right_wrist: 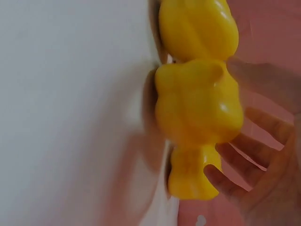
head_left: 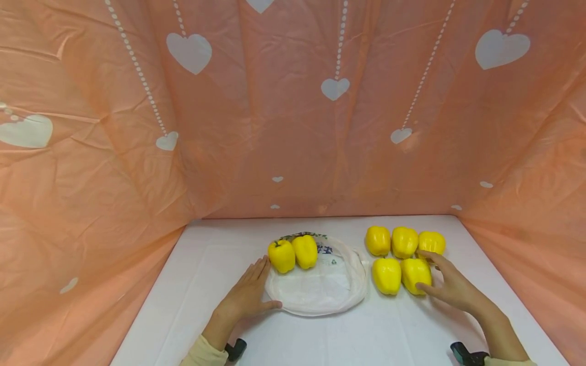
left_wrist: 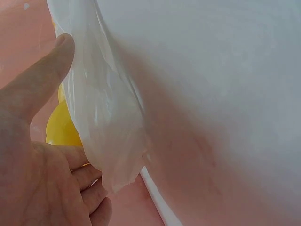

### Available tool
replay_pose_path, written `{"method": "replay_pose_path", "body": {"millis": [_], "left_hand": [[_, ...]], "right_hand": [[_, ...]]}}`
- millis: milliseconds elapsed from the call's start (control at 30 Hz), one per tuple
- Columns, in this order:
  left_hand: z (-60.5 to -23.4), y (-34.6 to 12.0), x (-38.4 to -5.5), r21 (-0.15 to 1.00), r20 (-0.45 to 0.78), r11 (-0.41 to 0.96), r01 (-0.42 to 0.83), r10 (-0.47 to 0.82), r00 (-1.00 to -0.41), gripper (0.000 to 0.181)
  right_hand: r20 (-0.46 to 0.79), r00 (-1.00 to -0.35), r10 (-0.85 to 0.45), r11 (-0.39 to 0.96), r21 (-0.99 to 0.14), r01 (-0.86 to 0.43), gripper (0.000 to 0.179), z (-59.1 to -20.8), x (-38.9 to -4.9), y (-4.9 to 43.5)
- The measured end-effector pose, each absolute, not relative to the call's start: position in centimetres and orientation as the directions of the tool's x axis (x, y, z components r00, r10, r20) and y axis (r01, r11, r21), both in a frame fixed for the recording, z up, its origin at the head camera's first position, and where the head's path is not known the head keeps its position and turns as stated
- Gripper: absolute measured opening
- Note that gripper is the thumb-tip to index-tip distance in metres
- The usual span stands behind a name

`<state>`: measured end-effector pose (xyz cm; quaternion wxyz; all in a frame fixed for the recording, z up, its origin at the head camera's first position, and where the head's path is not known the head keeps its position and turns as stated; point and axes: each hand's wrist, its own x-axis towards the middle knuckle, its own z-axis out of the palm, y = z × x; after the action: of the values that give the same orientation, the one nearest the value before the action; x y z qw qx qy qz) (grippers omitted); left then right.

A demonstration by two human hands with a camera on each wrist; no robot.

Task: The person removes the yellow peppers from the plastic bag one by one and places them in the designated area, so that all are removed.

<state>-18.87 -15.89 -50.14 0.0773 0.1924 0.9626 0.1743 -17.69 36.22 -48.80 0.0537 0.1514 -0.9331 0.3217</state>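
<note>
A white plastic bag (head_left: 316, 295) lies on the table with its rolled rim forming a round opening. Two yellow bell peppers, a left one (head_left: 281, 256) and a right one (head_left: 305, 251), sit at its far left side. My left hand (head_left: 247, 292) rests at the bag's left rim, fingers extended and thumb at the near edge; the left wrist view shows the thumb against the plastic (left_wrist: 99, 103). My right hand (head_left: 450, 284) is spread around the near right pepper (head_left: 415, 276) of a group, thumb on the near side and fingers reaching over the far side.
Several other yellow peppers stand beside that one: a near left pepper (head_left: 386, 276) and a back row with a left (head_left: 378, 240), a middle (head_left: 405, 242) and a right pepper (head_left: 432, 242). The white table (head_left: 320, 338) is walled by an orange curtain (head_left: 297, 152) with hearts.
</note>
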Motion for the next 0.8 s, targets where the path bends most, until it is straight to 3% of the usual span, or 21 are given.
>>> {"method": "replay_pose_path", "body": {"millis": [367, 800], "left_hand": [[-50.0, -15.9, -18.8, 0.375, -0.084, 0.863, 0.339, 0.396, -0.915, 0.115], [-49.7, -15.8, -18.7, 0.377, -0.076, 0.861, 0.342, 0.397, -0.915, 0.114]], "right_hand": [[0.2, -0.95, -0.241, 0.731, -0.607, -0.313, 0.074, -46.7, -18.6, 33.7], [0.257, -0.907, -0.332, 0.67, -0.613, -0.419, 0.073, -45.8, -20.2, 29.7]]}}
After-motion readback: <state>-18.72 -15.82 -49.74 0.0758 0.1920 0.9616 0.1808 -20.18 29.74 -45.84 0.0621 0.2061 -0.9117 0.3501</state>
